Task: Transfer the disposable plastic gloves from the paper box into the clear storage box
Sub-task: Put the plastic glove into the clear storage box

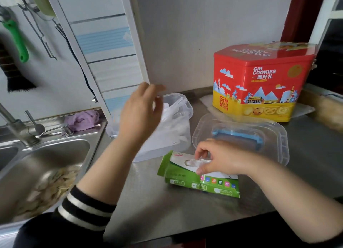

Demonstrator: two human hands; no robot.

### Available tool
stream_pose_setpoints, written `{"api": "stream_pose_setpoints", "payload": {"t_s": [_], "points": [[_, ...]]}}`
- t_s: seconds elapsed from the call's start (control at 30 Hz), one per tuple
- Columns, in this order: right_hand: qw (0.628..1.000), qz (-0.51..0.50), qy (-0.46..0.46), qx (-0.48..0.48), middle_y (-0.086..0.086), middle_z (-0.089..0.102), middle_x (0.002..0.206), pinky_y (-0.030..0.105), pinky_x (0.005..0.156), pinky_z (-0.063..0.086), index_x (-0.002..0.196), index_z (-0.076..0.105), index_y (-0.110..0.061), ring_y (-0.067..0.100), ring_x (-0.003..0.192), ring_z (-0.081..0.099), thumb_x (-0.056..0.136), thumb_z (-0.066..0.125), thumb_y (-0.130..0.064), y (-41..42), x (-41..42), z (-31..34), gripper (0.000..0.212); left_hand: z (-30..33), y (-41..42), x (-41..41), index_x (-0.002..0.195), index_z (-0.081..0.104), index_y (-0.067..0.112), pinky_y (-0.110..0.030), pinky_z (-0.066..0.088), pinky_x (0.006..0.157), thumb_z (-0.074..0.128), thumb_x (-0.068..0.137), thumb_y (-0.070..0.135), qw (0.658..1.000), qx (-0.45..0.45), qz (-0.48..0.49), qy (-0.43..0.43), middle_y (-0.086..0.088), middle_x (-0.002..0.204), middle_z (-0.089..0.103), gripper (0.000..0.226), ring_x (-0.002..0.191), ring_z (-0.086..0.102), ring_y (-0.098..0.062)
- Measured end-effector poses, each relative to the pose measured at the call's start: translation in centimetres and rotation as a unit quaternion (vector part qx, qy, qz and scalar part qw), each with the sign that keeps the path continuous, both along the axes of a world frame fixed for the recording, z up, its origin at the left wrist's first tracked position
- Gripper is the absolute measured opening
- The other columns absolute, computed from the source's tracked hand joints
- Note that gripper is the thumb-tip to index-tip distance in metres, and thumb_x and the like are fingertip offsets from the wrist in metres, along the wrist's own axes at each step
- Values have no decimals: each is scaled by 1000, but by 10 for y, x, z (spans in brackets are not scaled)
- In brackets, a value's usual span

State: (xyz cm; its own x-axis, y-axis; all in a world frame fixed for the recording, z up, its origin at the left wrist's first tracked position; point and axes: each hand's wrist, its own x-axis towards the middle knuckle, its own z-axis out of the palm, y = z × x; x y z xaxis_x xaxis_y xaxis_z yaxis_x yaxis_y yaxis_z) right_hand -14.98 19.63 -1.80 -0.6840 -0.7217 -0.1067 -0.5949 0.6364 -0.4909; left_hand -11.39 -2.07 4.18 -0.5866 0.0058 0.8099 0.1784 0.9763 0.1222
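Observation:
A green and white paper box (198, 181) lies on its side on the steel counter, near the front. My right hand (220, 157) rests on its top and pinches a clear plastic glove (193, 162) at the box's oval opening. Behind it to the left stands the clear storage box (182, 136), open, with several crumpled plastic gloves (174, 118) inside. My left hand (141, 112) hovers over the storage box's left side, blurred, fingers loosely spread and holding nothing that I can see.
The storage box's clear lid with a blue handle (241, 136) lies upside down right of the box. A red and yellow cookie tin (259, 82) stands at the back right. A steel sink (46, 166) with food scraps lies left of the counter.

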Motion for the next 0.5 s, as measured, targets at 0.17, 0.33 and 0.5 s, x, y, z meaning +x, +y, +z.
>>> {"api": "stream_pose_setpoints", "payload": {"t_s": [0.17, 0.33, 0.5], "points": [[999, 0, -7, -32, -12, 53, 79, 17, 60, 35, 86, 63, -33, 2, 69, 49, 81, 74, -36, -1, -3, -3, 13, -70, 34, 24, 125, 58, 18, -30, 51, 75, 51, 88, 57, 960, -54, -182, -204, 5, 103, 65, 53, 94, 59, -12], [999, 13, -28, -41, -11, 46, 93, 16, 69, 34, 112, 69, -36, 3, 77, 47, 89, 66, -32, 6, -9, -11, 23, -97, 30, 21, 142, 34, 26, -34, 36, 106, 65, 76, 65, 890, 10, -189, -415, 8, 135, 54, 83, 124, 49, -13], [997, -11, 3, -80, -10, 51, 90, 25, 69, 41, 82, 73, -34, 5, 72, 48, 86, 70, -23, 1, -5, -20, 12, -105, 22, 20, 139, 36, 33, -38, 40, 107, 67, 66, 68, 853, 135, -221, -452, 14, 135, 52, 87, 125, 49, -6]]}}
